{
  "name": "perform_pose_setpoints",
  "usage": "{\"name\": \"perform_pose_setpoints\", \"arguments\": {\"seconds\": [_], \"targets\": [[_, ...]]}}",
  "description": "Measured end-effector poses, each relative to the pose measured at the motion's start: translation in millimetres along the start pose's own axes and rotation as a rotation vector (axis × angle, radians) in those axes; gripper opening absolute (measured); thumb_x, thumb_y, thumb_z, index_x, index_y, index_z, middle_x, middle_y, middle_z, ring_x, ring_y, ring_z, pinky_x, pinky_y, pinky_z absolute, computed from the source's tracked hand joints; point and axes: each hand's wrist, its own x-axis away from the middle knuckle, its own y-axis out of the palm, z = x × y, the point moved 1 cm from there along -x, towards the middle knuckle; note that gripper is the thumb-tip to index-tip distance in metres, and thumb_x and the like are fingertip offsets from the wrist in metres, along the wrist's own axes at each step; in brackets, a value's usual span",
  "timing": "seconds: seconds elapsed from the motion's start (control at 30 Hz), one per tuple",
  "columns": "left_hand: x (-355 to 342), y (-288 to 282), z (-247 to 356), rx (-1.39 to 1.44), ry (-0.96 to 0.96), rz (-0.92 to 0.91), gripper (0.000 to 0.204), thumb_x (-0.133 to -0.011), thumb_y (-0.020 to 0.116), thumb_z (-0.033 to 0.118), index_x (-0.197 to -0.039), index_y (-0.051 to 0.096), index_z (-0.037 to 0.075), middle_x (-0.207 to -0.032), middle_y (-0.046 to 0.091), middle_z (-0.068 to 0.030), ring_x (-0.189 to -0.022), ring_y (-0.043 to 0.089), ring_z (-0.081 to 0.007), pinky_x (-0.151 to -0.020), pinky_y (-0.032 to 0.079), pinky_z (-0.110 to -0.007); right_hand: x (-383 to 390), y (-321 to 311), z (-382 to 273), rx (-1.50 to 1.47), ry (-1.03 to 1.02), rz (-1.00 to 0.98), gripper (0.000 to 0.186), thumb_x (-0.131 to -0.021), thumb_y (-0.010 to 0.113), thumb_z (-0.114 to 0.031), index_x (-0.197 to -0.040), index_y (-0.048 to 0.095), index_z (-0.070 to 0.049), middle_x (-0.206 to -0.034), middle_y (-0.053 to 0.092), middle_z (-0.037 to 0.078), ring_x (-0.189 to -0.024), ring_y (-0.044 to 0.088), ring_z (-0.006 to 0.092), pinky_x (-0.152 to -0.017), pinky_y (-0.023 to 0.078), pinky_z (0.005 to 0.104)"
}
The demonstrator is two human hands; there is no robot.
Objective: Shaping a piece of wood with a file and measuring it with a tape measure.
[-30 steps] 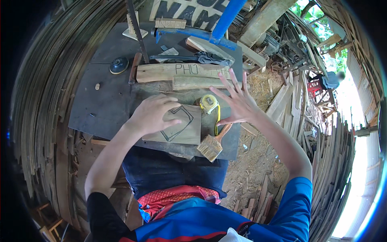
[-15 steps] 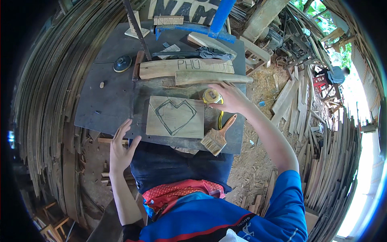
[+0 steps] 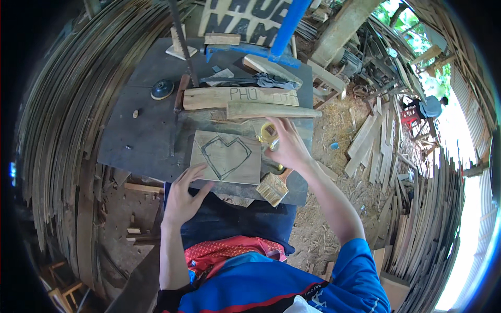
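My right hand (image 3: 288, 145) has its fingers round a yellow tape measure (image 3: 268, 133) on the dark bench (image 3: 125, 135), beside a square board (image 3: 224, 156) bearing a drawn heart outline. My left hand (image 3: 182, 193) rests its fingertips at that board’s lower-left edge, thumb apart. A wide paintbrush (image 3: 273, 188) lies below the tape measure. Above the board are two long wooden pieces (image 3: 209, 97), one with hand-drawn lettering. A wooden-handled tool (image 3: 183, 83) lies at their left end, near a round dark object (image 3: 162, 89).
A blue metal post (image 3: 286, 26) and a lettered panel (image 3: 240, 18) stand behind the bench. Stacked timber (image 3: 68, 146) lines the left; loose planks (image 3: 360, 141) and upright strips (image 3: 417, 208) lie right. A person (image 3: 430, 107) is beside red furniture at far right.
My left hand moved from over the board to beside the bench edge, then up to the board’s corner. My right hand went from spread fingers to holding the tape measure.
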Motion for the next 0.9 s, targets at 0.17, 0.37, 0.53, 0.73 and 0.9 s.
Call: {"name": "perform_pose_setpoints", "arguments": {"seconds": [0.17, 0.37, 0.53, 0.73, 0.9], "targets": [[-28, 78, -6, 1.037, -0.136, -0.033, 0.078, -0.109, 0.033, 0.063, -0.168, 0.018, 0.012, -0.158, 0.046, -0.02, -0.139, 0.053, -0.0326, -0.111, 0.047, -0.049, 32, -16, -86, -0.42, -0.029, 0.136, 0.084, -0.075, 0.086, -0.012, -0.149, 0.047, -0.007, -0.141, 0.054, 0.022, -0.131, 0.055, 0.0397, -0.112, 0.047, 0.0467], [-45, 81, 17, 1.423, -0.323, -0.066, 0.102, -0.095, 0.014, 0.087, -0.156, 0.042, 0.01, -0.14, 0.062, -0.0187, -0.126, 0.065, -0.033, -0.098, 0.059, -0.052, 60, -20, -92, -0.345, -0.2, 0.125, 0.061, -0.089, 0.074, -0.01, -0.146, 0.053, -0.006, -0.151, 0.049, 0.023, -0.136, 0.051, 0.0442, -0.114, 0.044, 0.0493], [-41, 64, 12, 1.488, -0.55, 0.022, 0.099, -0.098, 0.015, 0.084, -0.151, 0.047, 0.005, -0.135, 0.066, -0.0222, -0.115, 0.071, -0.0358, -0.094, 0.062, -0.05, 93, -34, 8, -0.187, -0.024, -0.023, 0.048, -0.087, 0.066, 0.001, -0.134, 0.063, -0.008, -0.145, 0.057, 0.018, -0.134, 0.053, 0.0398, -0.111, 0.046, 0.0471], [-21, 57, -10, 1.535, -0.573, 0.063, 0.096, -0.1, 0.02, 0.081, -0.146, 0.052, 0.003, -0.132, 0.067, -0.0218, -0.114, 0.071, -0.0375, -0.094, 0.061, -0.05, 119, -13, 37, 0.143, -0.022, -0.212, 0.048, -0.083, 0.071, -0.001, -0.13, 0.065, -0.008, -0.128, 0.062, 0.012, -0.121, 0.056, 0.0355, -0.108, 0.045, 0.0477], [-16, 54, -16, 1.481, -0.579, 0.096, 0.093, -0.102, 0.02, 0.079, -0.144, 0.054, 0.003, -0.126, 0.069, -0.0207, -0.109, 0.071, -0.0381, -0.089, 0.062, -0.05, 114, -24, 37, 0.231, -0.195, -0.224, 0.038, -0.085, 0.073, -0.004, -0.122, 0.065, -0.007, -0.119, 0.063, 0.014, -0.116, 0.058, 0.0348, -0.105, 0.047, 0.0479]]}}
